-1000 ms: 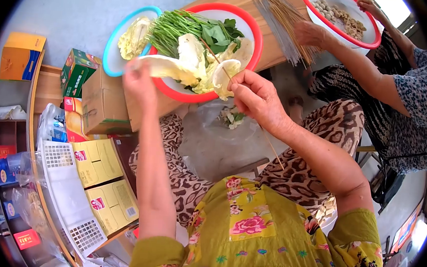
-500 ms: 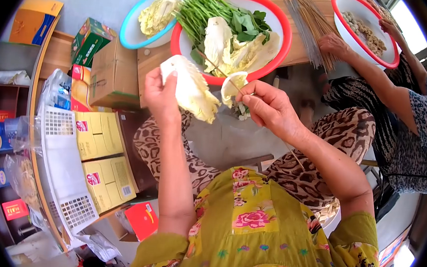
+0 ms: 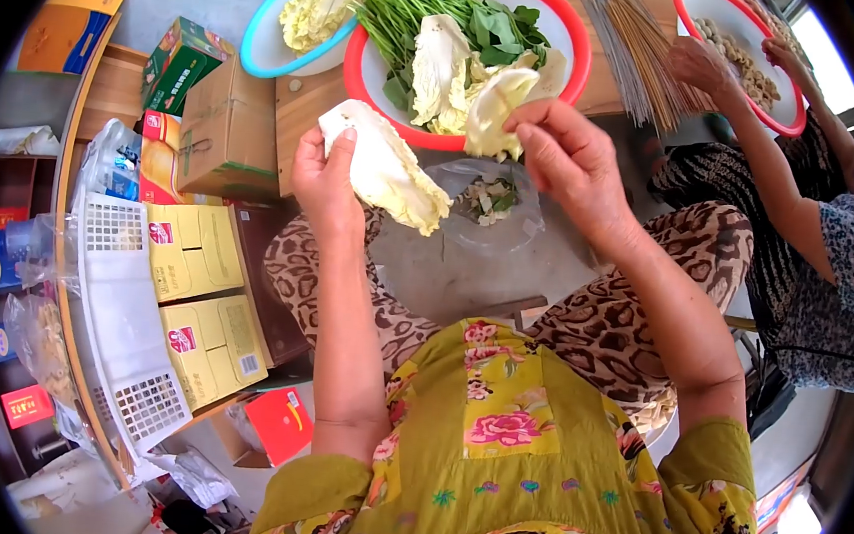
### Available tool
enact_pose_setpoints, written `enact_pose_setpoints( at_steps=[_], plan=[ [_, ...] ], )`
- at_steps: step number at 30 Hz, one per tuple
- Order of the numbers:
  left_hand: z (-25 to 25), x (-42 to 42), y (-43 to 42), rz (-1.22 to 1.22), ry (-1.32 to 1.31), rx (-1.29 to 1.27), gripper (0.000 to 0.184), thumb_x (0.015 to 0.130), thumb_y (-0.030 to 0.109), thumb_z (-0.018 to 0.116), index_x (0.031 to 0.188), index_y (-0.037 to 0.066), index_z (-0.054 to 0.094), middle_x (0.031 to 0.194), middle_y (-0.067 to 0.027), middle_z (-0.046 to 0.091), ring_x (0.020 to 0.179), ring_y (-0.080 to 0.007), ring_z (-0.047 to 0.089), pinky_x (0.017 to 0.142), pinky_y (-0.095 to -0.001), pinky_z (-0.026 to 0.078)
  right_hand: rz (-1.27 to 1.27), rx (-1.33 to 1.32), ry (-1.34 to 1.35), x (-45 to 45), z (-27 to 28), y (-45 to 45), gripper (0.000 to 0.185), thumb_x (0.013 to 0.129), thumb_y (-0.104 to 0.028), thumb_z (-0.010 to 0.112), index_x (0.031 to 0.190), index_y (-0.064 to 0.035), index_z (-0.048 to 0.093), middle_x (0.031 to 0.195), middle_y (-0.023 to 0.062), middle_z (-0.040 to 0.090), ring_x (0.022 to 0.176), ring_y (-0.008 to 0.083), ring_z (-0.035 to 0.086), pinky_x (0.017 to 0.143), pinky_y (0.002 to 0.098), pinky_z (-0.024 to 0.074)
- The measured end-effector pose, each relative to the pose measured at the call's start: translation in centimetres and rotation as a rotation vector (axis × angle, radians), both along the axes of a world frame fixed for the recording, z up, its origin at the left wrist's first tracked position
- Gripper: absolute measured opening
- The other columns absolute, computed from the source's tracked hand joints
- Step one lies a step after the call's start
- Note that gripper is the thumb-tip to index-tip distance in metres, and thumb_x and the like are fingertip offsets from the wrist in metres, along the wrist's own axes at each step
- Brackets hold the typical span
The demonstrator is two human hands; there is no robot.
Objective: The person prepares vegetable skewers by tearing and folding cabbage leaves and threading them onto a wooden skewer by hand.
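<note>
A pale napa cabbage leaf (image 3: 380, 163) is held by its white stem end in my left hand (image 3: 325, 184), thumb on top. My right hand (image 3: 576, 163) is closed in a pinch beside another piece of cabbage leaf (image 3: 496, 112), which hangs over the near rim of the red-rimmed basin (image 3: 361, 86). A thin skewer showed in this hand a moment ago; its shaft can hardly be made out now. In the basin lie green leafy stems (image 3: 417, 15) and more cabbage leaves (image 3: 441, 62).
A blue-rimmed basin (image 3: 254, 48) with cabbage stands at the back left. Bundled skewers (image 3: 634, 52) lie on the table, right. A co-worker's hands reach to another red-rimmed basin (image 3: 795, 120) of small pieces. Below hangs a clear bag (image 3: 526, 215) with scraps; boxes (image 3: 227, 131) stand left.
My right hand has moved up and slightly right, carrying the cabbage piece toward the basin. The bag of scraps shows more fully. A co-worker's hand has moved from the skewers to the other basin.
</note>
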State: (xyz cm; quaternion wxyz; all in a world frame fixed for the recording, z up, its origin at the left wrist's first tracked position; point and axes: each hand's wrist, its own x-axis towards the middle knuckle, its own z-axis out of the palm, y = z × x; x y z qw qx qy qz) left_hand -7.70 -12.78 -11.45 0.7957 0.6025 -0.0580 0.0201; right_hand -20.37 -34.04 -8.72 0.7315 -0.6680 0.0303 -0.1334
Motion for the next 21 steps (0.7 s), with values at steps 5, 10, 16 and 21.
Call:
enact_pose_setpoints(
  at_steps=[5, 10, 16, 21],
  plan=[
    [-0.3, -0.8, 2.4, 0.033, 0.005, -0.042, 0.020, 0.084, -0.001, 0.062, 0.102, -0.003, 0.055, 0.099, -0.0088, 0.063, 0.087, -0.0142, 0.061, 0.079, -0.0279, 0.051, -0.140, -0.560, -0.071, 3.1, -0.8, -1.6, 0.013, 0.089, -0.014, 0.056, 0.095, -0.0033, 0.059, 0.061, 0.0080, 0.054, 0.053, 0.0146, 0.053, 0.052, 0.0293, 0.0429],
    [0.5, -3.0, 3.9, -0.017, 0.104, -0.044, 0.016, 0.083, -0.001, 0.064, 0.097, -0.001, 0.056, 0.095, -0.0077, 0.064, 0.084, -0.0118, 0.061, 0.075, -0.0262, 0.050, -0.095, -0.932, -0.021, 9.4, -4.7, -1.2, 0.016, 0.087, -0.019, 0.056, 0.096, -0.0070, 0.062, 0.074, 0.0093, 0.064, 0.064, 0.0270, 0.060, 0.060, 0.0362, 0.0460],
    [0.0, -4.5, 4.4, -0.111, 0.138, 0.085, 0.022, 0.082, -0.001, 0.066, 0.100, -0.001, 0.054, 0.093, -0.0080, 0.065, 0.079, -0.0111, 0.061, 0.073, -0.0240, 0.049, 0.078, -1.069, 0.172, 12.3, -7.6, -0.2, 0.020, 0.083, -0.022, 0.055, 0.093, -0.0083, 0.065, 0.088, 0.0156, 0.065, 0.085, 0.0337, 0.062, 0.075, 0.0449, 0.0484],
    [0.0, -5.1, 4.0, -0.161, 0.184, 0.211, 0.023, 0.080, -0.002, 0.066, 0.098, 0.000, 0.053, 0.089, -0.0073, 0.065, 0.076, -0.0081, 0.059, 0.068, -0.0223, 0.048, 0.052, -1.098, -0.120, 10.3, -4.0, 0.4, 0.031, 0.085, -0.032, 0.060, 0.097, -0.0036, 0.060, 0.083, 0.0099, 0.063, 0.074, 0.0256, 0.061, 0.068, 0.0352, 0.0477]
  ],
)
